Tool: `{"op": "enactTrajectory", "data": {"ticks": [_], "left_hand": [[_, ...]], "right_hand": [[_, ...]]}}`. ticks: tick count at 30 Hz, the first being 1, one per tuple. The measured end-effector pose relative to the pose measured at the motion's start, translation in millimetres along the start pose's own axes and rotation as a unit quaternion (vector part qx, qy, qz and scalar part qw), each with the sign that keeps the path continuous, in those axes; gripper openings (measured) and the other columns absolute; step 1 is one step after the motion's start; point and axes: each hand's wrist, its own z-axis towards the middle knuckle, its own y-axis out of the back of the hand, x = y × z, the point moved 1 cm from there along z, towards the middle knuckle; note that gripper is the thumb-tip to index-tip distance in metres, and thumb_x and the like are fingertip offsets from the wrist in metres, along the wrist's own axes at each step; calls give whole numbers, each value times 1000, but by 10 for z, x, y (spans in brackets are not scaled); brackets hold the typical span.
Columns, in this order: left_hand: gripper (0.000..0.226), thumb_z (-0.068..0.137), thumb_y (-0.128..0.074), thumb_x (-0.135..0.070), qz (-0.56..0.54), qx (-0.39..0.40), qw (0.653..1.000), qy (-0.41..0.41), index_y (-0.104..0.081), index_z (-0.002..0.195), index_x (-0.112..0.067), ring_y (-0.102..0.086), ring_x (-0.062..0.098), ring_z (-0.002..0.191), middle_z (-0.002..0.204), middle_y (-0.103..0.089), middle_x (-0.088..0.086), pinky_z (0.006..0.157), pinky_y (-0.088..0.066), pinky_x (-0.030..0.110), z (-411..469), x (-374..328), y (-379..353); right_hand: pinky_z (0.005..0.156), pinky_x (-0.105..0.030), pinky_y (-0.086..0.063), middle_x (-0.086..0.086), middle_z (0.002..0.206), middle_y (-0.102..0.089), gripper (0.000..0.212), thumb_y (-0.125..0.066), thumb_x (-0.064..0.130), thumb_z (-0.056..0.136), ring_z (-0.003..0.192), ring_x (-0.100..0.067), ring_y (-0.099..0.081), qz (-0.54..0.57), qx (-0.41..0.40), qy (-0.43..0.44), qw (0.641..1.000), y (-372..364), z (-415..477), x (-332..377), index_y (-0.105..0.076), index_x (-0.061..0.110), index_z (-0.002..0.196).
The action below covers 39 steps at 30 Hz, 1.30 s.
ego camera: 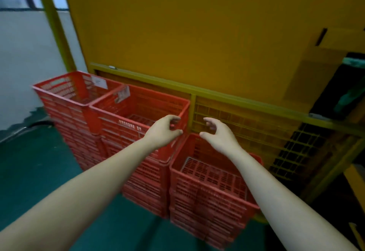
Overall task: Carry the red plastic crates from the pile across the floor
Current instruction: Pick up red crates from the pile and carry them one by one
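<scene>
Three stacks of red crates on green floor point(37, 164), against yellow mesh point(248, 128): left point(65, 100), middle point(126, 116), right point(207, 193), lowest. Left hand point(164, 130) at middle stack's right corner, right hand point(219, 134) above right stack; both loosely curled, grasping nothing.

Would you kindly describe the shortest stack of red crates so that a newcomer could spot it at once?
Find the big yellow wall with the mesh guard along its foot; three stacks of red crates stand before it. Take the rightmost stack, beside the mesh. It is the lowest, and unlike its neighbours its top crate shows no white label.
</scene>
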Motion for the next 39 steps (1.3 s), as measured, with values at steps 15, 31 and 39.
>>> {"op": "enactTrajectory", "data": {"ticks": [15, 31, 39], "left_hand": [[47, 82, -73, -25, -40, -304, 927, 217, -53, 125, -25, -63, 9, 99, 111, -61, -9, 92, -53, 36, -2146, 292, 1133], [50, 84, -70, -27, 34, -543, 720, 431, -51, 130, -25, -62, 9, 102, 119, -58, -8, 93, -52, 37, -6077, 459, 2216], [52, 84, -71, -28, 68, -587, 631, 503, -50, 131, -24, -61, 12, 104, 124, -57, -6, 91, -53, 39, -8215, 356, 2592]], "right_hand": [[103, -36, -42, -1, 139, -52, 63, -71, 28, 84, 127, -17, -50, 20, 230, 249, 941, -888, -358, 1468, -44, 23, 142], [98, -32, -44, 5, 133, -55, 59, -69, 29, 83, 120, -12, -52, 57, 449, 479, 752, -3024, -3160, 3726, -47, 28, 138], [101, -35, -45, 5, 137, -54, 60, -68, 29, 84, 124, -13, -51, 98, 516, 545, 653, -3760, -5160, 4626, -46, 27, 139]]}}
